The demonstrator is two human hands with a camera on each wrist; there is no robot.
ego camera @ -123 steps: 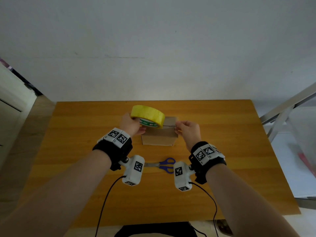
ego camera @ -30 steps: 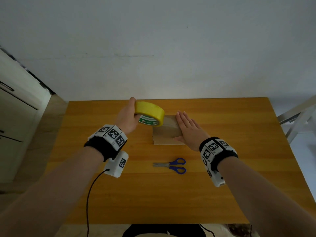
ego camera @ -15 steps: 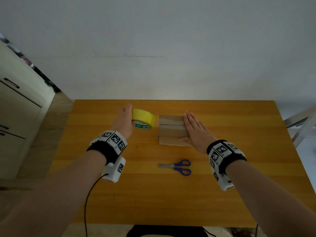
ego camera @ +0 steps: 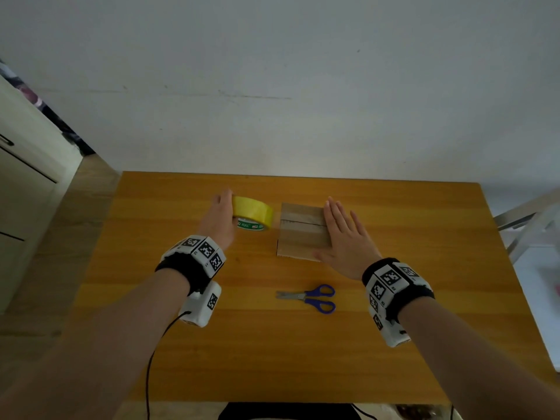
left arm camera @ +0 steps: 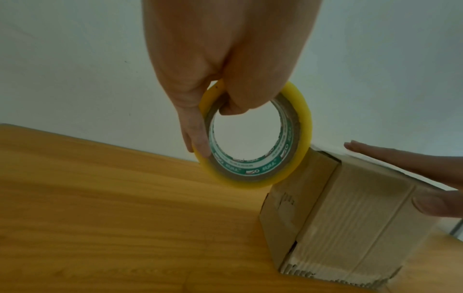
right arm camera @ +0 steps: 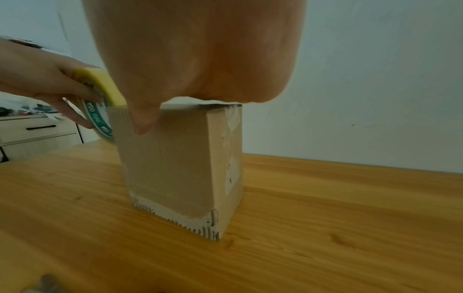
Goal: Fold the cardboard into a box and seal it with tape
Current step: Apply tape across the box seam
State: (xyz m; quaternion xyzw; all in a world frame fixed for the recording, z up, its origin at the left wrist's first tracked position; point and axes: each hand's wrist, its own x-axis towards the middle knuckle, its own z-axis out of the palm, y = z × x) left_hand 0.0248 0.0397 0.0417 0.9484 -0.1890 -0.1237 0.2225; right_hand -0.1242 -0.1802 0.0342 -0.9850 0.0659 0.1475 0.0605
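Note:
A small brown cardboard box point(ego camera: 300, 231) stands folded near the middle of the wooden table point(ego camera: 181, 344), with a seam across its top. My right hand point(ego camera: 342, 237) lies flat with straight fingers on the right part of the box top, the thumb down its near side. My left hand point(ego camera: 219, 218) grips a yellow tape roll point(ego camera: 254, 212) just left of the box. In the left wrist view the thumb hooks through the tape roll point(left arm camera: 258, 138), which meets the top left corner of the box point(left arm camera: 350, 218). In the right wrist view my palm covers the top of the box point(right arm camera: 175, 164).
Blue-handled scissors point(ego camera: 309, 298) lie on the table in front of the box, between my forearms. A white cabinet point(ego camera: 24, 189) stands left of the table, and a metal frame point(ego camera: 527, 219) to its right. A wall runs along the table's far edge.
My left hand has carried the tape roll off the box top, to the left and lower. My right hand changed from pinching the tape end to lying flat on the box.

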